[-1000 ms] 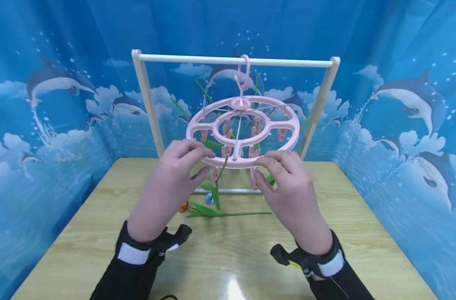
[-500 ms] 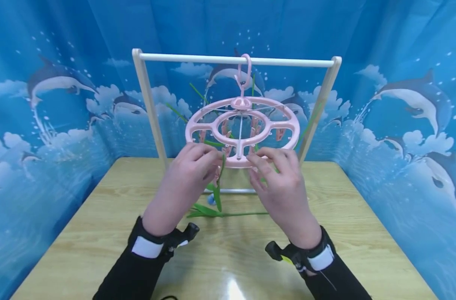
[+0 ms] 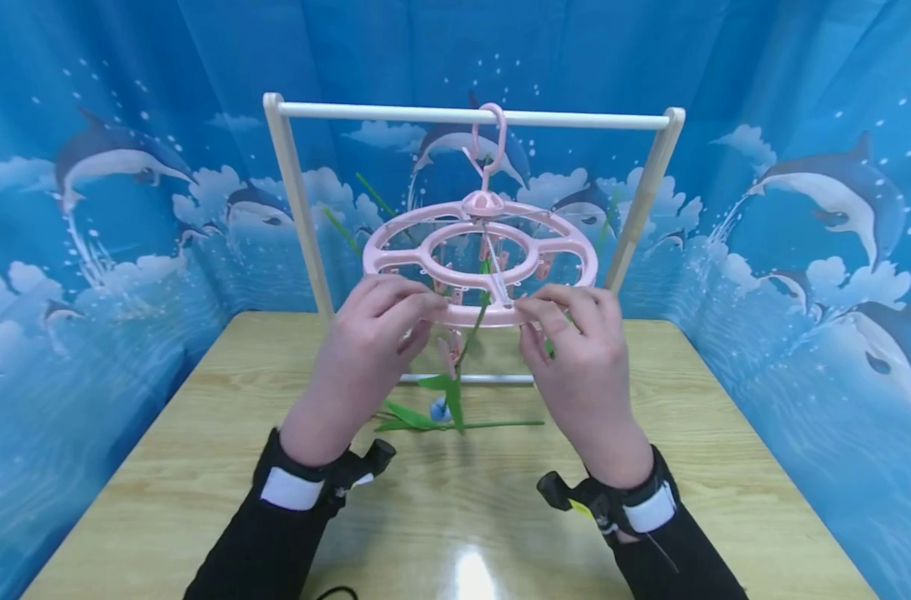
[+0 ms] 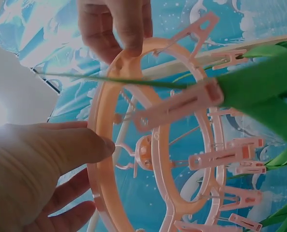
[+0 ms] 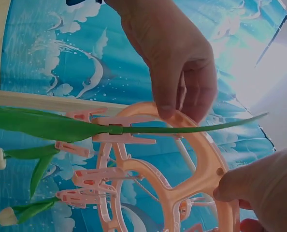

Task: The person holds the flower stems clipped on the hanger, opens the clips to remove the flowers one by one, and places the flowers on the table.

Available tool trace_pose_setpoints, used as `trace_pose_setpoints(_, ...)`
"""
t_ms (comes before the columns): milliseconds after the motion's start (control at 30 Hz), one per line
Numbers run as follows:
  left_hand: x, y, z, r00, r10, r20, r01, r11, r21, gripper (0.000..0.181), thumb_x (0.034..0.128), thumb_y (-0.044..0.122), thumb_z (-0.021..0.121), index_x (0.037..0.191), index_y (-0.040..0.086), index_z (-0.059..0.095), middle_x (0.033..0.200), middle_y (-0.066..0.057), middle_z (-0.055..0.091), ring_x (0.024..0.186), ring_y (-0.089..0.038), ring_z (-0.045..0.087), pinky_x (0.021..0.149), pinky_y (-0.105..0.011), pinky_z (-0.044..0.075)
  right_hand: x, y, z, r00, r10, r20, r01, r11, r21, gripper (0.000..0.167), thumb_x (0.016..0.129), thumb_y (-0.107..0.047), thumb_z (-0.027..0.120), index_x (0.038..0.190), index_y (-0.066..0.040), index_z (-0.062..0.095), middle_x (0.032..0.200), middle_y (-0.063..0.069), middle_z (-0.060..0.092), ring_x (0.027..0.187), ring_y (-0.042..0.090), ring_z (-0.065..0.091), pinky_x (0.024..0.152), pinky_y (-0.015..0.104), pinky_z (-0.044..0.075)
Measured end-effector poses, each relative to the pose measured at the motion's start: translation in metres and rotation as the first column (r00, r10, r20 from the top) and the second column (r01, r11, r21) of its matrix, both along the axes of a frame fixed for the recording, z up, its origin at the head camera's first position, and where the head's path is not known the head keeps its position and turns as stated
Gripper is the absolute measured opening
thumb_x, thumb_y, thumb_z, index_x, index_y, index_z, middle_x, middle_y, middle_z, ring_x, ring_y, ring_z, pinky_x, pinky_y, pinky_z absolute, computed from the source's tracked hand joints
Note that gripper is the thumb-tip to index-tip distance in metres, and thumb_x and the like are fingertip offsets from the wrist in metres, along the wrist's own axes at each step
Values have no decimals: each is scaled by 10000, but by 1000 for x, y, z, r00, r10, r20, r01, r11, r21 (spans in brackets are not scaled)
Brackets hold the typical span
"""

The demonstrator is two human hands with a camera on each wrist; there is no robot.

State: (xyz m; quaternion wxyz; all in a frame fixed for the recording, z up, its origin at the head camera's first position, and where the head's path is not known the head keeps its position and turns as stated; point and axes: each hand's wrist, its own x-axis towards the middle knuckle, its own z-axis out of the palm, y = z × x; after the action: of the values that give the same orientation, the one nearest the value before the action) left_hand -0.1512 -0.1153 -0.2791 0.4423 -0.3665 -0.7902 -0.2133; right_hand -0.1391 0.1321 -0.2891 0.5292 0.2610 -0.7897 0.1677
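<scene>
A pink round clip hanger hangs by its hook from a rack. My left hand pinches the front left of its rim, thumb against the ring in the left wrist view. On the front right of the same rim, my right hand grips with thumb and fingers. Between the hands a pink clothespin holds an artificial flower's green stem, its leaves pointing down. More pegs around the ring hold flowers; white tulips show in the right wrist view. Fingers hide parts of the rim.
The rack has a white top bar and wooden side posts. On the table below lies a green flower stem with leaves. A blue bloom shows beside it. Dolphin-print curtains surround the table.
The hanger has turned, its front spoke and the clipped stem shifting right. My left hand has moved right along with the rim. My right hand moved left, then back right.
</scene>
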Motion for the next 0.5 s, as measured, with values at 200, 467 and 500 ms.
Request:
trace_pose_setpoints(200, 2, -2, 0, 1000, -7, 11, 7, 1000, -16, 260, 911, 73, 894, 1163, 118, 848, 1108, -85, 826, 1084, -275, 743, 1007, -400, 663, 2, -2, -1, 1000, 13, 16, -13, 1000, -2, 254, 891, 25, 836, 1138, -1, 784, 1129, 211, 757, 1039, 419, 666, 915, 531, 554)
trace_pose_setpoints(467, 7, 7, 1, 998, -6, -59, 4, 999, -32, 265, 944, 143, 877, 1206, 122, 839, 1109, -80, 840, 1069, -272, 764, 997, -389, 660, 3, -8, -4, 1000, 16, -12, -16, 1000, 24, 292, 875, 50, 824, 1117, -95, 750, 1159, 207, 723, 1027, 413, 633, 852, 498, 575)
trace_pose_setpoints(500, 7, 7, 1, 998, -11, -61, 9, 1000, -28, 257, 952, 144, 869, 1206, 117, 838, 1110, -84, 840, 1074, -276, 763, 1006, -392, 656, 2, -8, -4, 1000, 18, -11, -18, 1000, 20, 268, 884, 46, 826, 1105, -91, 756, 1152, 208, 722, 1018, 409, 633, 842, 492, 576)
